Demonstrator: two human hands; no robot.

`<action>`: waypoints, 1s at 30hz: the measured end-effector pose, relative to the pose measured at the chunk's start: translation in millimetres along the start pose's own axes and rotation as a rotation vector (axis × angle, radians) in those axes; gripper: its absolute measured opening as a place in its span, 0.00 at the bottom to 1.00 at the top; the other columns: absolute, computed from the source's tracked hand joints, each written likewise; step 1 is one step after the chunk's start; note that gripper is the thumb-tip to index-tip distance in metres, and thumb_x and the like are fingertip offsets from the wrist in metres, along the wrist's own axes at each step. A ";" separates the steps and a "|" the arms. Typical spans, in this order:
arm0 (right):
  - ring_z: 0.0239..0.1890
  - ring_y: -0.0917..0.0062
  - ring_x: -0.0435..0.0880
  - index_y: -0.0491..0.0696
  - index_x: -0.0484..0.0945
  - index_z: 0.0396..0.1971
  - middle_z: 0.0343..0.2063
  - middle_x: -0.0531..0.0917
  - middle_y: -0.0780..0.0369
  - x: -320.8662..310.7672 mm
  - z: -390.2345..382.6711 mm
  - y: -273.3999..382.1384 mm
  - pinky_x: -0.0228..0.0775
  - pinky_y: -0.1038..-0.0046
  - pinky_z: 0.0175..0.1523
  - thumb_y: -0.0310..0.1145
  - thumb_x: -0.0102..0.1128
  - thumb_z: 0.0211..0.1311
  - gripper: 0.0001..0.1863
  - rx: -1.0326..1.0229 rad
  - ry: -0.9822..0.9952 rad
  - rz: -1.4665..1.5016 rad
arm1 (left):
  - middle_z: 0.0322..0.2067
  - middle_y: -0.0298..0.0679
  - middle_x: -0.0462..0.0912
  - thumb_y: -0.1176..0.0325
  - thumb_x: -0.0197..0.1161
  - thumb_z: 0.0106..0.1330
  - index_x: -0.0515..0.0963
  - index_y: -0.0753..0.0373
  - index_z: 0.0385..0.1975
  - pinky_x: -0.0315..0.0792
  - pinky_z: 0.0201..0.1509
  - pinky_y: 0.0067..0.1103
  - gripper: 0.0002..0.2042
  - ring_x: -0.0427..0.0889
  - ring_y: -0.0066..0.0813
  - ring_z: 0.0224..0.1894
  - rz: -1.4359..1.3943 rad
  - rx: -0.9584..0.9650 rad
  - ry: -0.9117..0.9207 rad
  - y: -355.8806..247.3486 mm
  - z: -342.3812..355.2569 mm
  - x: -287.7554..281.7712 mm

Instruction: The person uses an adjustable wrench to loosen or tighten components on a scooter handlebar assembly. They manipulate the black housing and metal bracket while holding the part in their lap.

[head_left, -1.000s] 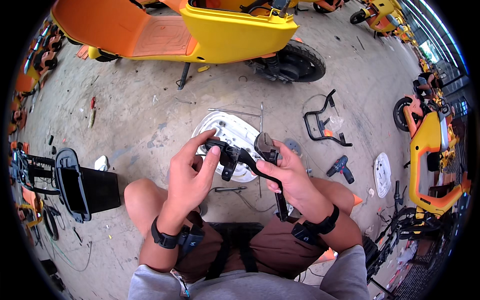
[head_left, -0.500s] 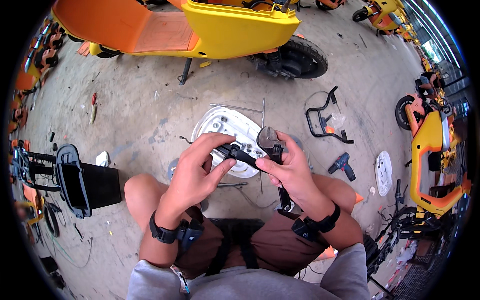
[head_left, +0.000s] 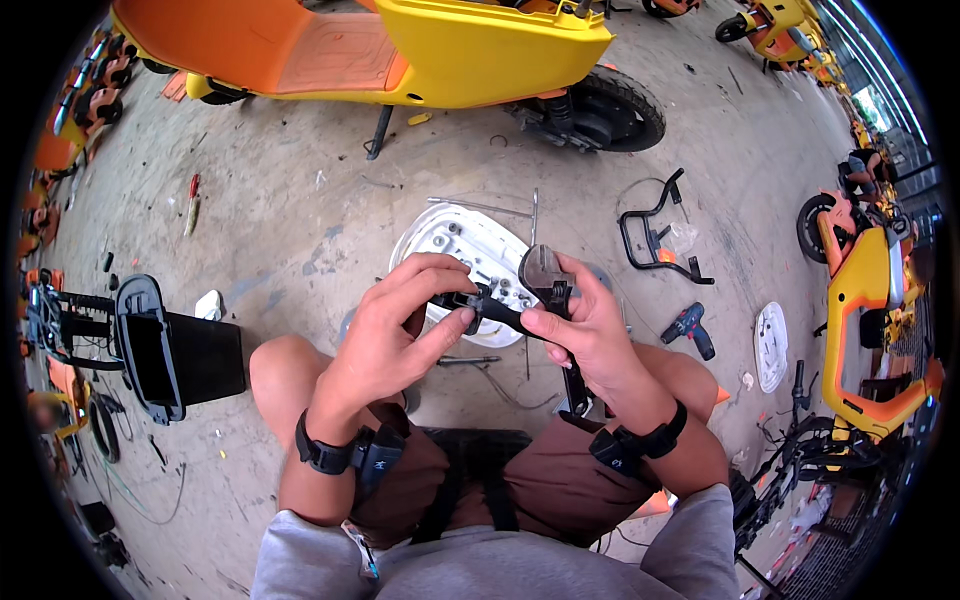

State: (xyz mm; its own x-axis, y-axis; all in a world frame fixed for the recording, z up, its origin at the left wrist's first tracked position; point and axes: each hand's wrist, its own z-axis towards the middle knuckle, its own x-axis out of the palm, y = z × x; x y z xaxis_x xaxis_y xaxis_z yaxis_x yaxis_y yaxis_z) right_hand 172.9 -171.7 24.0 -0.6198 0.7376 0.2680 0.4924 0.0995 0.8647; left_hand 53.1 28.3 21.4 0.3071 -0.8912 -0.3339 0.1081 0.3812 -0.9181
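Observation:
Between my hands is a long black lever-like part [head_left: 503, 313] with a bracket-like end. My left hand [head_left: 392, 325] pinches that bracket end between thumb and fingers. An adjustable wrench [head_left: 545, 268] with a grey head and dark handle sits in my right hand [head_left: 597, 335], its head pointing away from me. The right thumb also presses on the other end of the black part. Whether the wrench touches the part I cannot tell. Beneath my hands, a white tray-like cover [head_left: 425, 235] holds several small nuts and bolts and lies on the floor, partly hidden.
A yellow and orange scooter [head_left: 490, 60] stands ahead. On the right lie a black tubular frame [head_left: 630, 240], a cordless drill [head_left: 690, 328] and a white panel [head_left: 770, 350]. A black bin [head_left: 205, 365] is at left. Metal rods [head_left: 480, 207] lie beyond the tray.
My view has shifted slightly, so the surroundings appear a little displaced. Both hands keep their grips, with the black part and the wrench a little further right in the picture.

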 end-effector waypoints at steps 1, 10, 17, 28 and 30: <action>0.18 0.91 0.68 0.44 0.60 0.65 0.31 0.81 0.66 -0.2 0.0 0.1 0.55 0.86 0.20 0.28 0.71 0.58 0.38 -0.006 0.004 -0.010 | 0.47 0.39 0.81 0.77 0.66 0.59 0.80 0.66 0.43 0.61 0.26 0.14 0.12 0.71 0.15 0.27 -0.002 0.005 0.004 0.8 -0.7 0.1; 0.18 0.91 0.69 0.44 0.59 0.66 0.30 0.81 0.65 0.8 -0.4 -2.8 0.55 0.86 0.19 0.27 0.71 0.58 0.38 -0.081 -0.026 -0.069 | 0.46 0.38 0.80 0.78 0.65 0.62 0.81 0.65 0.43 0.62 0.25 0.14 0.10 0.68 0.14 0.22 -0.085 -0.023 0.024 -2.2 -1.2 -0.6; 0.18 0.91 0.70 0.43 0.60 0.65 0.30 0.81 0.67 -2.0 -1.6 3.6 0.56 0.86 0.20 0.28 0.72 0.58 0.38 -0.051 -0.028 0.009 | 0.48 0.36 0.80 0.77 0.69 0.60 0.74 0.64 0.56 0.60 0.23 0.11 0.22 0.63 0.09 0.20 -0.206 -0.182 -0.089 -5.1 0.3 5.9; 0.20 0.91 0.72 0.43 0.61 0.65 0.29 0.83 0.67 -4.3 -3.1 2.5 0.58 0.86 0.20 0.29 0.73 0.57 0.39 -0.116 -0.004 0.003 | 0.52 0.46 0.79 0.76 0.71 0.59 0.62 0.64 0.65 0.77 0.36 0.14 0.34 0.82 0.19 0.36 -0.371 -0.279 -0.001 5.1 -0.1 15.4; 0.20 0.91 0.72 0.43 0.61 0.65 0.29 0.83 0.66 -3.6 -4.2 2.4 0.58 0.86 0.21 0.30 0.74 0.56 0.39 -0.113 -0.022 0.003 | 0.52 0.46 0.78 0.76 0.72 0.58 0.62 0.64 0.66 0.75 0.32 0.13 0.35 0.81 0.17 0.34 -0.316 -0.287 0.038 -1.0 1.3 13.2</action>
State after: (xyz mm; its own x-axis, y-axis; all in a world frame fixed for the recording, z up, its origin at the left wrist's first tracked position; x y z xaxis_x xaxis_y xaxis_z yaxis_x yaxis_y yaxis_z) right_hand 173.7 -176.9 26.9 -0.6044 0.7521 0.2627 0.4217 0.0223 0.9065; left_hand 58.3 16.5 18.2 0.2658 -0.9636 -0.0295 -0.0777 0.0091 -0.9969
